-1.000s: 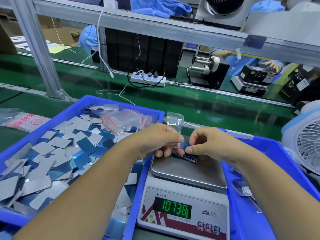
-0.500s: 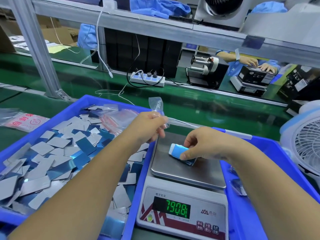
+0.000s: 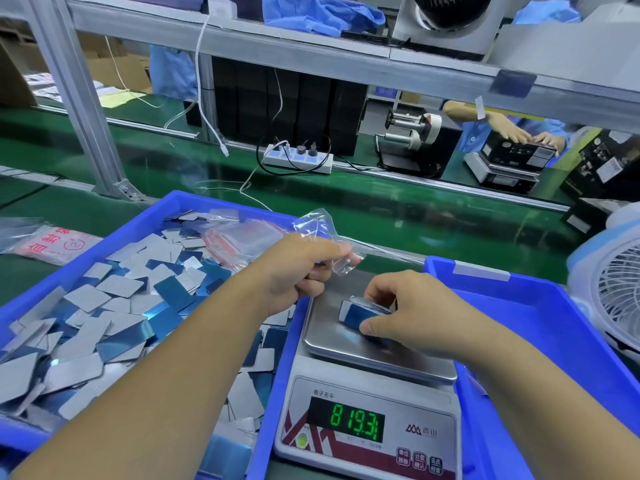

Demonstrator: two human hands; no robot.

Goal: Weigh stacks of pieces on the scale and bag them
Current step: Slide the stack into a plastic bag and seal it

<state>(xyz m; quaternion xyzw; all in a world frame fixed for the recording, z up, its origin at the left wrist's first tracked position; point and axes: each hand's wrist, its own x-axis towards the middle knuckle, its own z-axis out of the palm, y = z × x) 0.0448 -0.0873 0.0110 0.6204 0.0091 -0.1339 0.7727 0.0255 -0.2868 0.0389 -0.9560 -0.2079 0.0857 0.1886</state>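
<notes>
- The right hand [image 3: 412, 310] is on the scale [image 3: 372, 393], thumb and fingers pinching a small stack of blue-faced pieces [image 3: 358, 312] that sits on the steel weighing pan.
- The green display [image 3: 356, 423] shows 819.3.
- The left hand [image 3: 301, 271] is up at the pan's far left corner, fingers curled round a clear plastic bag [image 3: 325, 237]; the crumpled bag sticks out above and to the right of the fist.
- Left of the scale, a blue bin [image 3: 194, 202] holds loose pieces [image 3: 104, 306], silver and blue faces jumbled together, with a bundle of red-striped zip bags [image 3: 239, 242] at its far end.
- A second blue bin [image 3: 540, 306] stands on the right, touching the scale.
- A white fan [image 3: 616, 299] sits at the right edge of the green desk [image 3: 381, 220].
</notes>
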